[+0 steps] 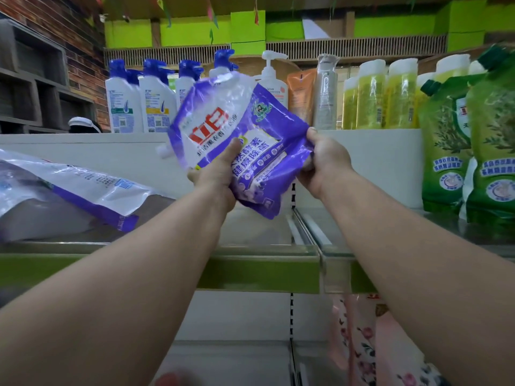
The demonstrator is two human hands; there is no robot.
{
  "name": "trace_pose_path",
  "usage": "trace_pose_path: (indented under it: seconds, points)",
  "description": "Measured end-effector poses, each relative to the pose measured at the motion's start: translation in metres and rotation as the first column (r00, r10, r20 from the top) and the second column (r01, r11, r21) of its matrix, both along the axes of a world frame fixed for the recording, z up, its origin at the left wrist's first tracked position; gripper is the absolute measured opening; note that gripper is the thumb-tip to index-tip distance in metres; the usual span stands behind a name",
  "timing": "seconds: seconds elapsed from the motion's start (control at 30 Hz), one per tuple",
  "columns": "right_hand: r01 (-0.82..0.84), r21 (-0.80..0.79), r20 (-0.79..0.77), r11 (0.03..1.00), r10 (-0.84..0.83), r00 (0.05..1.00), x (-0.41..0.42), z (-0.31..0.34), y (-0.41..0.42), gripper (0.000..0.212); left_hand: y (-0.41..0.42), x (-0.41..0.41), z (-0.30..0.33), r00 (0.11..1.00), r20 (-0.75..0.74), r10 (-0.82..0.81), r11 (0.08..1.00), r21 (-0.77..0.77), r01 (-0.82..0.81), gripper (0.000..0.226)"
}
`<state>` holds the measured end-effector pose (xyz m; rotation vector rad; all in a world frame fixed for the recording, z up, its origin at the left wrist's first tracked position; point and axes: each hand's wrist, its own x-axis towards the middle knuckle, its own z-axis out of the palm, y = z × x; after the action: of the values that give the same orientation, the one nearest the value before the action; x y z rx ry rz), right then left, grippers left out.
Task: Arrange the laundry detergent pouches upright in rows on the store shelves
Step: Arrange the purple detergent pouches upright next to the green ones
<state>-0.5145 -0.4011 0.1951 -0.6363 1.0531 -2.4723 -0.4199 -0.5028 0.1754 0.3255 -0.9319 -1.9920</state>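
Note:
I hold a purple and white detergent pouch (223, 126) in the air above the shelf (259, 227), tilted with its spout to the lower left. My left hand (216, 179) grips its lower edge, thumb on the front. My right hand (324, 160) grips its right side. Another purple and white pouch (69, 188) lies flat on the shelf at the left. Green pouches (446, 151) stand upright at the right end of the shelf.
On the higher shelf behind stand blue-capped white bottles (125, 104), a pump bottle (271, 76), tubes (301, 96) and yellow bottles (370, 98). A green price rail (250, 274) runs along the shelf's front. Pink flowered packs (359, 344) sit on the shelf below, right.

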Motion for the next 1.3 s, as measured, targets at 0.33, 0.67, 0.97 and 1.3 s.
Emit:
trace_pose_path:
  seconds: [0.33,0.67,0.97,1.3]
  points:
    - [0.268,0.345,-0.158,0.899,-0.226,0.961,-0.023,0.001,0.021,0.014,0.003,-0.007,-0.003,0.914,-0.074,0.399,0.819,-0.419,-0.391,0.069]
    - [0.283,0.330,-0.388,0.901,-0.143,0.910,-0.014,-0.004,0.025,0.053,0.006,-0.015,-0.002,0.886,0.028,0.463,0.680,-0.652,-0.335,0.054]
    - [0.337,0.308,-0.407,0.890,-0.197,0.892,-0.021,-0.012,0.016,0.017,0.006,-0.005,-0.005,0.910,0.343,0.231,0.849,-0.529,-0.016,0.044]
    - [0.432,0.227,-0.292,0.873,-0.362,0.885,-0.027,-0.012,0.023,0.022,0.011,-0.012,-0.008,0.844,0.376,0.383,0.777,-0.625,-0.075,0.045]
